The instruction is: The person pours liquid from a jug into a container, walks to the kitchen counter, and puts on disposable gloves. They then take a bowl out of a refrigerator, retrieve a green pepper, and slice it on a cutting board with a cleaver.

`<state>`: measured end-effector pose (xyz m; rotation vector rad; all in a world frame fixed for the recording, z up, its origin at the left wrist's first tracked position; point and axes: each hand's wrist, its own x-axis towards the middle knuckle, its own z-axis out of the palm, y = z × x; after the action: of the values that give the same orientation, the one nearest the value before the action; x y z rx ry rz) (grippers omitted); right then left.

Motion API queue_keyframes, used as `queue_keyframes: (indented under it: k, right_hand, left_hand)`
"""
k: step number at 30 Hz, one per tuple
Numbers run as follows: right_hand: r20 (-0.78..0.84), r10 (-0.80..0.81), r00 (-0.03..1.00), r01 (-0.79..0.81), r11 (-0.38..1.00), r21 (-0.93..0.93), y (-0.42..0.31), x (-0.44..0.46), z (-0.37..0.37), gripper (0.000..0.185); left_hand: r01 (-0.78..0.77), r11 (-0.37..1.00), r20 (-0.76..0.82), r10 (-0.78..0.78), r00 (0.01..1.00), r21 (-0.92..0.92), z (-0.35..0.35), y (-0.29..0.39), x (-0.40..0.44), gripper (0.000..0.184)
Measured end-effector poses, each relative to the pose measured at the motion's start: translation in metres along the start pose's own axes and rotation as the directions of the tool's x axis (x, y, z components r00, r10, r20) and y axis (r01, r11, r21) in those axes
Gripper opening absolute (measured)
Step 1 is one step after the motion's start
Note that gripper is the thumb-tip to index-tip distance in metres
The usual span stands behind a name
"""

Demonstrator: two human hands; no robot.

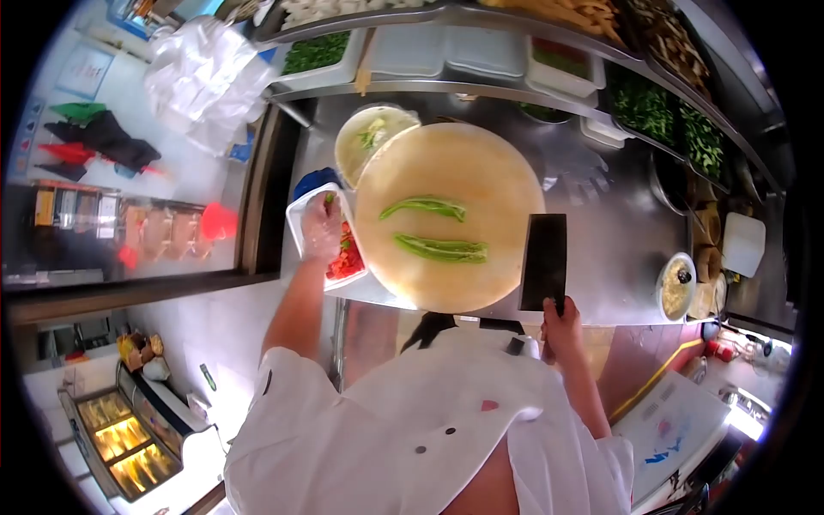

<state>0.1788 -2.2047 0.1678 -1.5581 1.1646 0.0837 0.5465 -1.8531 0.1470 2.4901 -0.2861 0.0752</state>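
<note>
On a round wooden chopping board (446, 159) lie two long green pepper halves, the upper one (425, 205) and the lower one (442, 249), one above the other and apart. My right hand (562, 330) grips the handle of a cleaver (544, 262), whose broad dark blade stands at the board's right edge. My left hand (320, 230), in a clear glove, reaches into a white tub (296, 215) holding chopped red pepper (348, 257). Its fingers are bent, and a bit of green shows at the fingertips; what they hold is not clear.
Behind the board's left side stands a tub of pale contents (352, 142). A clear plastic glove (584, 172) lies on the steel counter (631, 245). A bowl (676, 287) sits at the far right. Shelves above carry trays of greens (316, 53) and other ingredients.
</note>
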Motion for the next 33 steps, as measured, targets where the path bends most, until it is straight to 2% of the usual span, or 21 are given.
queue_keyframes:
  k: [1,3,5,7,8,9,11,13,16,18,19,21,23,24,25,26,27,28,30,32,33]
  right_hand:
    - [0.02,-0.003,1.0,0.003,1.0,0.009,-0.001,0.0,0.0,0.027]
    - [0.036,-0.009,0.999,0.01,1.0,-0.02,0.001,0.002,0.002,0.028]
    - [0.007,-0.012,1.0,0.013,0.996,-0.084,0.008,0.01,0.002,0.029]
    - [-0.012,0.007,1.0,-0.009,0.99,-0.138,0.003,0.007,0.001,0.03]
    - [-0.015,-0.011,1.0,0.009,0.99,-0.141,0.013,0.012,0.001,0.032]
    - [-0.022,-0.009,1.0,0.005,0.987,-0.159,0.011,0.01,0.0,0.032]
    - [-0.068,0.008,0.998,-0.024,0.971,-0.238,0.003,0.005,0.001,0.033]
    - [-0.077,-0.033,0.997,0.016,0.978,-0.208,0.014,0.006,0.002,0.031]
    - [-0.11,-0.114,0.987,0.083,0.964,-0.254,0.046,0.013,0.005,0.029]
    - [-0.134,-0.167,0.977,0.124,0.951,-0.283,0.055,0.009,0.005,0.029]
    - [-0.134,-0.15,0.979,0.112,0.96,-0.258,0.057,0.005,0.006,0.032]
    - [-0.132,-0.136,0.982,0.084,0.937,-0.34,0.05,-0.007,0.005,0.036]
    - [-0.112,-0.044,0.993,0.009,0.956,-0.293,0.05,-0.014,0.005,0.038]
    - [-0.102,0.001,0.995,-0.027,0.968,-0.248,0.053,-0.016,0.006,0.037]
    - [-0.099,0.043,0.994,-0.063,0.978,-0.2,0.055,-0.017,0.007,0.035]
    - [-0.072,0.12,0.99,-0.13,0.978,-0.165,0.05,-0.021,0.008,0.034]
    - [-0.035,0.187,0.982,-0.19,0.973,-0.13,0.046,-0.021,0.007,0.032]
    - [-0.032,0.112,0.993,-0.116,0.985,-0.128,0.048,-0.022,0.007,0.031]
    - [-0.013,0.076,0.997,-0.077,0.987,-0.138,0.038,-0.029,0.003,0.031]
    - [-0.048,0.066,0.997,-0.073,0.984,-0.165,0.034,-0.031,0.0,0.032]
    - [-0.084,0.013,0.996,-0.029,0.981,-0.191,0.047,-0.026,0.007,0.033]
  left_hand:
    - [0.006,0.99,0.143,-0.026,0.989,0.139,-0.002,-0.04,0.008,0.031]
    - [-0.008,0.933,0.299,-0.107,0.948,0.359,0.003,-0.127,0.008,0.037]
    - [0.081,0.888,0.299,-0.237,0.924,0.453,-0.026,-0.082,0.001,0.041]
    - [0.008,0.946,0.387,-0.14,0.911,0.323,-0.026,-0.026,-0.012,0.025]
    - [-0.185,0.972,0.422,0.107,0.9,0.146,-0.009,-0.013,-0.03,0.02]
    - [-0.369,0.928,0.406,0.352,0.843,-0.039,0.008,0.004,-0.047,0.016]
    - [-0.456,0.878,0.393,0.475,0.787,-0.149,0.046,0.065,-0.071,0.016]
    - [-0.529,0.801,0.322,0.598,0.734,-0.281,0.091,0.105,-0.1,0.017]
    - [-0.483,0.819,0.451,0.574,0.684,-0.31,0.149,0.136,-0.108,0.018]
    - [-0.519,0.795,0.437,0.607,0.664,-0.315,0.183,0.12,-0.11,0.019]
    - [-0.541,0.775,0.43,0.631,0.646,-0.325,0.19,0.123,-0.106,0.02]
    - [-0.545,0.772,0.485,0.632,0.604,-0.327,0.181,0.125,-0.103,0.02]
    - [-0.634,0.705,0.477,0.697,0.536,-0.318,0.181,0.123,-0.1,0.019]
    - [-0.646,0.73,0.614,0.621,0.488,-0.225,0.176,0.133,-0.095,0.015]
    - [-0.681,0.681,0.461,0.712,0.53,-0.268,0.194,0.12,-0.099,0.012]
    - [-0.686,0.651,0.433,0.748,0.503,-0.326,0.191,0.124,-0.098,0.009]
    - [-0.655,0.681,0.548,0.702,0.456,-0.327,0.192,0.124,-0.093,0.009]
    - [-0.64,0.703,0.6,0.667,0.442,-0.31,0.185,0.132,-0.093,0.01]
    - [-0.758,0.598,0.488,0.759,0.432,-0.259,0.185,0.126,-0.1,0.009]
    - [-0.761,0.589,0.538,0.748,0.388,-0.27,0.166,0.142,-0.104,0.01]
    - [-0.647,0.676,0.532,0.713,0.456,-0.352,0.173,0.118,-0.104,0.01]
